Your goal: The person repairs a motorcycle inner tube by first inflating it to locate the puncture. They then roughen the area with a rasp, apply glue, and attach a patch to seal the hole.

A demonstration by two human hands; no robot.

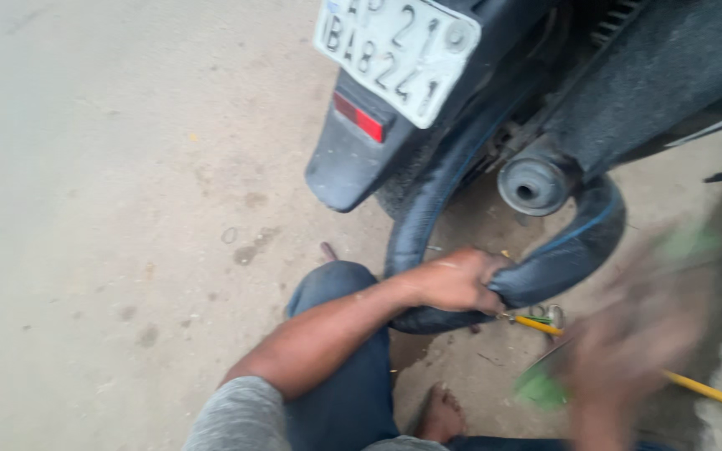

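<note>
Evidently the work is at a middle stage: the black inner tube (545,267) with its thin blue stripe already hangs out from behind the rear wheel of the two-wheeler (628,83), looping down from the centre of the frame toward the lower middle and curling back up under the round exhaust end (532,185). So the tube looks largely freed from the tyre, though its upper part runs out of sight behind the black mudguard (353,167), and whether it is wholly detached cannot be told.

The left hand (453,280), in the centre of the frame, is clenched around the lowest bend of the tube, pinching it flat. The right hand (637,334), at the lower right, is a motion blur; something green (541,388) shows at its lower edge and again near its upper edge, but whether the hand grips it cannot be made out. A yellow hose or rod (712,392) lies on the concrete ground (110,209), running from just beside the left hand toward the lower right corner.

The person squats, a knee in dark blue trousers (336,334) at the lower centre and a bare foot (443,413) beneath it. No patch, pump fitting or fresh tube can be seen, so whatever repair or checking the tube needs appears still undone.
</note>
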